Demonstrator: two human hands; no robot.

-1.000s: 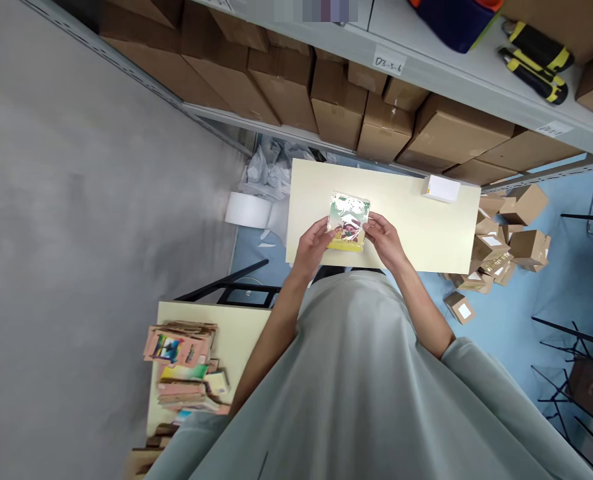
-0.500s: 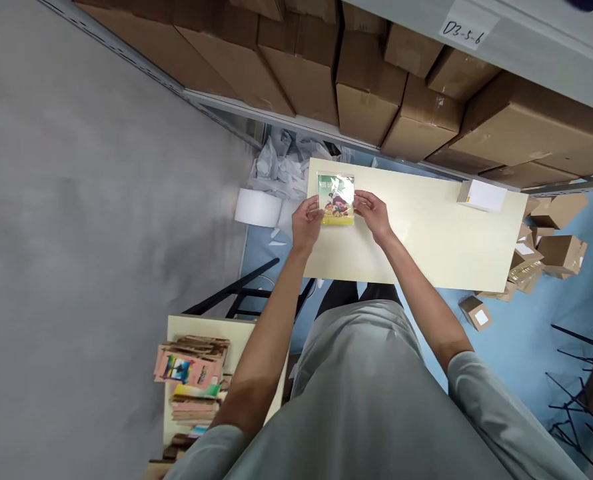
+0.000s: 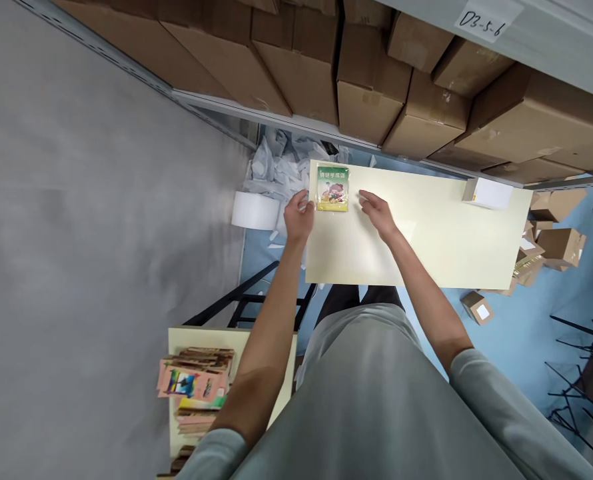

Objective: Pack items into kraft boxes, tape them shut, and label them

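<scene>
A small green, white and yellow booklet [image 3: 332,189] in a clear sleeve lies flat near the left end of the pale table [image 3: 441,233]. My left hand [image 3: 299,217] is just left of the booklet at the table's edge, its fingers curled with a gap between thumb and fingertips. To the right of the booklet, apart from it, my right hand [image 3: 378,212] hovers with its fingers loosely spread and nothing in them.
A white box [image 3: 494,194] stands at the table's right end. Cardboard boxes [image 3: 374,110] fill the shelf beyond. A white roll [image 3: 255,211] and crumpled wrapping are left of the table. Stacked booklets [image 3: 196,380] lie on another table at lower left; cartons are on the floor at right.
The booklet now lies flat near the table's far left corner, let go by both hands. My left hand has moved slightly left, and my right hand has come away from the booklet's right edge.
</scene>
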